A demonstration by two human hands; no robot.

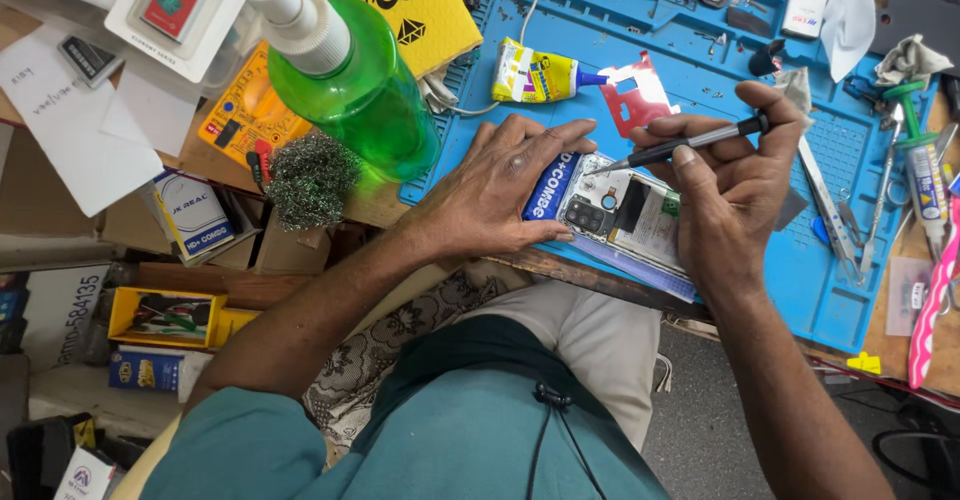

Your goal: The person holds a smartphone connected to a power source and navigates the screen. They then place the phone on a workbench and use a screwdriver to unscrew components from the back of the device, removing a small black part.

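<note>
An opened phone (628, 212) lies back-up on a blue box at the near edge of the blue work mat (760, 80), its camera module and inner parts exposed. My left hand (500, 185) lies flat over the phone's left end and pins it down. My right hand (735, 175) grips a slim black-and-silver screwdriver (690, 142) whose tip touches the phone's upper edge. A red plastic frame piece (640, 95) lies on the mat just beyond.
A green spray bottle (350, 80) stands left of the mat beside a steel-wool ball (310, 175) and a yellow multimeter (245, 110). A glue tube (535, 72) lies on the mat. Tweezers (830, 210), a pink tool and more tools crowd the right.
</note>
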